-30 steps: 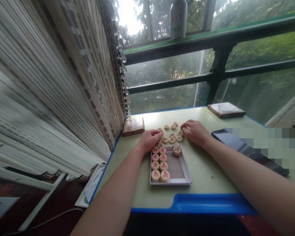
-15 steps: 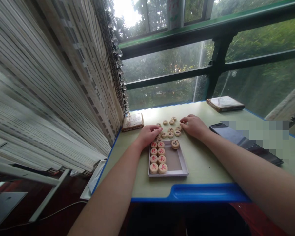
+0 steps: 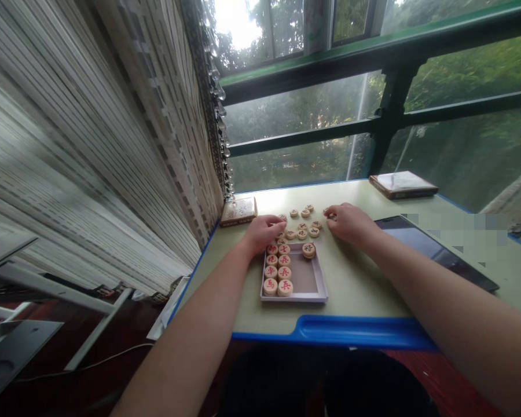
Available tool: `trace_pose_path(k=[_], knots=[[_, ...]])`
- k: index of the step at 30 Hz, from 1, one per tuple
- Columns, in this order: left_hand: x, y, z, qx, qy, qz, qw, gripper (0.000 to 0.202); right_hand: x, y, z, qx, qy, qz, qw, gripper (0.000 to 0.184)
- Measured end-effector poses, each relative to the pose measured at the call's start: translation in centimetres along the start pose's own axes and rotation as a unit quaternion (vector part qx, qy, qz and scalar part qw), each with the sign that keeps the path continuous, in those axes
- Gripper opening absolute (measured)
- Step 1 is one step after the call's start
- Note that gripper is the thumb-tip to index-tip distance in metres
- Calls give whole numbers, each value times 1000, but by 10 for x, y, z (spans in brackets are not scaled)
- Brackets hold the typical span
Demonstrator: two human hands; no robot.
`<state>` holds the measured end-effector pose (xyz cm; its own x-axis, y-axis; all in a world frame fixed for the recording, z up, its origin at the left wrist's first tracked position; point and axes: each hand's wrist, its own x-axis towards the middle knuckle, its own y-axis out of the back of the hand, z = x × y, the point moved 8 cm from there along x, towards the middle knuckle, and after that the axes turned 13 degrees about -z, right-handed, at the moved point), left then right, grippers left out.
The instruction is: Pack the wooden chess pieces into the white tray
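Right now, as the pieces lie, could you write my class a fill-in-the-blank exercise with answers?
In the box, the red-marked pieces stand in ____ columns.
The stack at the box's far right corner bears a ____ character.
The table has a ____ edge.
The ____ hand is nearer the dark device.
Answers: two; black; blue; right.

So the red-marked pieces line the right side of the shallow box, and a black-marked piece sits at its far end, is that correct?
Wrong side: the head view shows the red-marked pieces along the box's left; the rest holds.
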<state>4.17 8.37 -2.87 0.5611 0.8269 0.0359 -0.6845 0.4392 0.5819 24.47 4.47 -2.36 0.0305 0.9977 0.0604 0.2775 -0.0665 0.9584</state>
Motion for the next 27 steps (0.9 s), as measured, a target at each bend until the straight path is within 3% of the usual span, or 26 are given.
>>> trace_pose_path(k=[3, 7, 14, 21, 27], knots=[[-4, 3, 10, -4, -32, 8, 999, 27, -11, 16, -8, 87, 21, 36, 995, 46], [-12, -4, 36, 102, -93, -25, 990, 21, -16, 24, -17, 180, 57, 62, 980, 64], [-15, -9, 50, 153, -95, -42, 983, 21, -4, -1, -27, 52, 83, -5, 995, 26], [-16, 2, 42, 157, -72, -9, 985, 26, -9, 4, -29, 42, 92, -1, 995, 29], [-15, 0, 42, 174, -98, 10, 980, 24, -24, 11, -33, 46, 123, -130, 983, 42]])
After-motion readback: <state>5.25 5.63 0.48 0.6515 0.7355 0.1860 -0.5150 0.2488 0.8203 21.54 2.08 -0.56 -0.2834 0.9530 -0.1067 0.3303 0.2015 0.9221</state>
